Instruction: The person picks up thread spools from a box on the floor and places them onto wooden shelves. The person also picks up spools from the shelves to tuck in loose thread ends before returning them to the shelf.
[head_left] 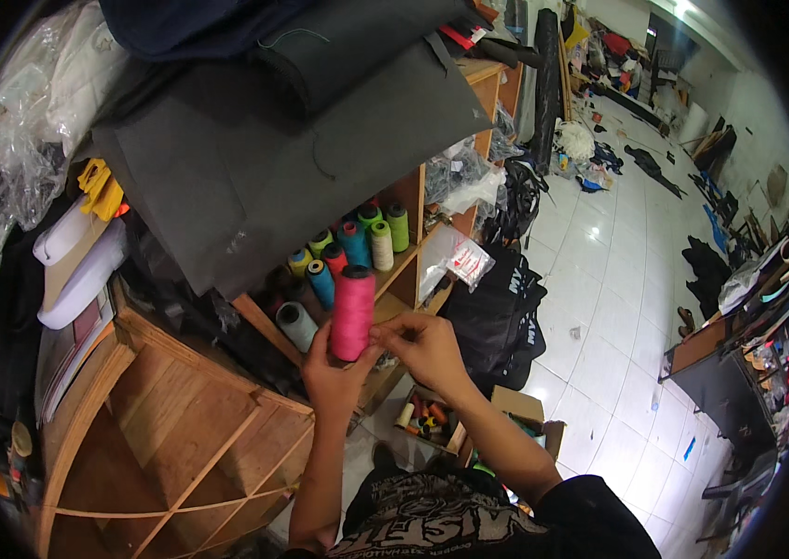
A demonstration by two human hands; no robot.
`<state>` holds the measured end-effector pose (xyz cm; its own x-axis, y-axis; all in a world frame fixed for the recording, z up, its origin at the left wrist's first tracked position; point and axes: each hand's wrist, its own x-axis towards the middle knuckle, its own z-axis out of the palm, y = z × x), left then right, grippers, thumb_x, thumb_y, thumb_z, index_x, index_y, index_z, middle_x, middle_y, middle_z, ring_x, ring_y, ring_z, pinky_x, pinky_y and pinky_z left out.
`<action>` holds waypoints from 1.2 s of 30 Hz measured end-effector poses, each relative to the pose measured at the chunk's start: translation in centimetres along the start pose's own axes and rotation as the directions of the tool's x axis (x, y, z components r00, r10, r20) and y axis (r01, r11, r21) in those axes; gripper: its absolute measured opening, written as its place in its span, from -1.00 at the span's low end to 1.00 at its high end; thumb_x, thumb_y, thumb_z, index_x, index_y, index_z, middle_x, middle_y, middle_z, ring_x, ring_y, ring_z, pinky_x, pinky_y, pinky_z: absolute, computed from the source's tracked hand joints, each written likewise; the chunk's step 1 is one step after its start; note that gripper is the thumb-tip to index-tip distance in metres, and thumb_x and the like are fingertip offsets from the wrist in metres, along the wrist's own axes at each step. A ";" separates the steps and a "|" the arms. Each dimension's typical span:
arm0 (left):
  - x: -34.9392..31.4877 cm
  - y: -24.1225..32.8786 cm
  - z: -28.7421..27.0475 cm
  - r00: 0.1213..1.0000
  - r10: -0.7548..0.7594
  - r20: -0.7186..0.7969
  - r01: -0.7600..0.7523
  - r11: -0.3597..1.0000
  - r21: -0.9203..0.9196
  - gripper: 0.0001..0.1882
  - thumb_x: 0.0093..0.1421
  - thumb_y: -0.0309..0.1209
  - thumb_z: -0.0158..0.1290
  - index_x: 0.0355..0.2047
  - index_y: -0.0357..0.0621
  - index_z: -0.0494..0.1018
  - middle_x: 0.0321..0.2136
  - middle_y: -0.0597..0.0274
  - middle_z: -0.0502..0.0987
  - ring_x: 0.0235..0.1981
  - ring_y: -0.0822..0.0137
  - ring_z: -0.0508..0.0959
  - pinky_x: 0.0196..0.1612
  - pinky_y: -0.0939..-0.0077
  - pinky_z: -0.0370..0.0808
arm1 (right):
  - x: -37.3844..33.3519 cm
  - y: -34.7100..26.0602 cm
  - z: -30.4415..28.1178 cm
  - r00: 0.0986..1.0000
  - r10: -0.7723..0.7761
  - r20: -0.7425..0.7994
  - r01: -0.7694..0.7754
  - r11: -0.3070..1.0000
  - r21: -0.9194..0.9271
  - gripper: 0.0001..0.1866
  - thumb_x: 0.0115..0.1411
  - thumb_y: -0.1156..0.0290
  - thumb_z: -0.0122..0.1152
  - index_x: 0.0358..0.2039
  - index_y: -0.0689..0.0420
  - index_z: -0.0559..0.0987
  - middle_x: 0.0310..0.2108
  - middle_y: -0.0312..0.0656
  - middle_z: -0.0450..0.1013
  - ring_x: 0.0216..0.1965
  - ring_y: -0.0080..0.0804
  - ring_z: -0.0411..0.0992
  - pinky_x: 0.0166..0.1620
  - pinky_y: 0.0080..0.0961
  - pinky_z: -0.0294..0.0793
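Note:
An upright spool of bright pink thread [353, 312] stands in my left hand [334, 371], whose fingers are wrapped round its lower end. My right hand [424, 349] is at the spool's lower right side, thumb and forefinger pinched together. What lies in that pinch is too small to make out. Just beyond, a wooden shelf holds several thread cones: a blue one [322, 283], a cream one [381, 247], a lime green one [397, 227] and a pale grey one [295, 326].
Black sheet material [301, 140] drapes over the shelf top. A wooden rack with compartments [171, 424] stands at the left. By my feet is a box of small spools [427, 415]. Black bags [497, 312] sit beside the shelf. White floor tiles [599, 317] stretch right, with scraps scattered farther off.

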<state>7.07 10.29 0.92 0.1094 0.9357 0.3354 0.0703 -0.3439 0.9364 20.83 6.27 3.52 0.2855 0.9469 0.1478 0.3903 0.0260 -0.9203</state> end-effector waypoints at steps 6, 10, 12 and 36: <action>-0.8 0.2 -1.3 0.977 -0.193 0.091 0.211 0.931 -0.297 -0.48 -0.02 -0.50 0.27 -0.05 -0.41 0.38 -0.29 0.19 0.53 -0.29 0.42 0.53 -0.20 0.53 0.48 | -0.4 -1.0 -1.3 0.995 -0.066 0.070 0.064 0.997 0.032 -0.82 0.08 0.39 0.23 -0.42 0.27 0.56 -0.63 -0.29 0.43 -0.58 -0.71 0.31 -0.48 -0.68 0.32; -0.9 1.2 -1.8 0.961 -0.212 0.179 0.270 0.861 -0.432 -0.63 0.14 -0.46 0.08 -0.08 -0.42 0.38 -0.27 0.08 0.53 -0.43 0.34 0.57 -0.37 0.46 0.59 | -0.6 -0.3 -1.9 0.979 -0.170 0.109 0.157 0.981 0.113 -0.86 0.07 0.44 0.20 -0.45 0.27 0.51 -0.62 -0.36 0.40 -0.57 -0.74 0.28 -0.49 -0.70 0.29; -0.9 1.3 -2.3 0.946 -0.237 0.221 0.318 0.803 -0.503 -0.62 0.18 -0.39 0.04 -0.07 -0.45 0.36 -0.28 0.04 0.54 -0.45 0.32 0.58 -0.40 0.50 0.58 | -0.5 0.2 -2.3 0.966 -0.212 0.148 0.191 0.971 0.141 -0.86 0.07 0.45 0.19 -0.44 0.27 0.50 -0.61 -0.38 0.40 -0.55 -0.75 0.29 -0.48 -0.71 0.29; -3.8 -4.3 -2.7 0.553 -0.058 0.831 0.831 -0.032 -0.555 -0.31 0.13 -0.12 0.04 0.07 -0.47 0.18 -0.18 -0.17 0.44 -0.43 0.15 0.56 -0.59 0.55 0.53 | -1.5 6.4 -1.1 0.871 -0.148 0.469 -0.270 0.654 0.706 -0.47 0.07 0.49 0.29 0.06 0.27 0.38 -0.15 -0.19 0.49 -0.20 -0.53 0.45 -0.10 -0.54 0.46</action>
<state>3.64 8.41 -4.12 0.8808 0.4713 0.0452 -0.4613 0.8326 0.3066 23.83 4.69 -2.22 -0.2200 0.9709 0.0947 -0.4401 -0.0122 -0.8978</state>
